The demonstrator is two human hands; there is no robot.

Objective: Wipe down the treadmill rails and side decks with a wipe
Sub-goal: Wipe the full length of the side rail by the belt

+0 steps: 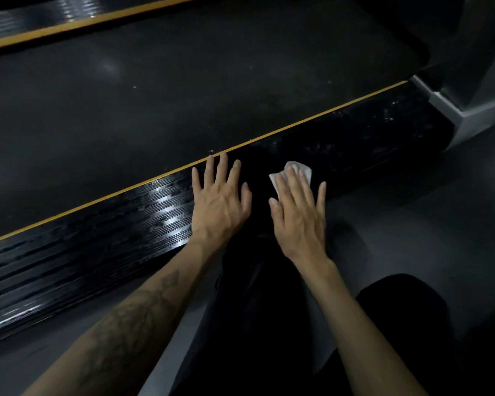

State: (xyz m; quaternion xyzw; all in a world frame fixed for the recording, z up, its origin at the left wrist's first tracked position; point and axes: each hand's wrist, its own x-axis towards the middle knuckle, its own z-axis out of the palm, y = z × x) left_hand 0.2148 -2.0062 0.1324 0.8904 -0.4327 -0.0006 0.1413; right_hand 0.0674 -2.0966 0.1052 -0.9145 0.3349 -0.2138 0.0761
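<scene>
Hands lie flat, side by side, on the near side deck (97, 238) of the treadmill. The left hand (219, 200) rests palm down with fingers spread and straight, holding nothing, its fingertips reaching the yellow stripe (312, 117) along the belt (155, 95). The right hand (299, 208) presses a white wipe (300, 168) onto the deck with straight fingers; the crumpled wipe shows past the fingertips. The black ribbed deck gleams wet left of the hands and looks smeared farther right.
</scene>
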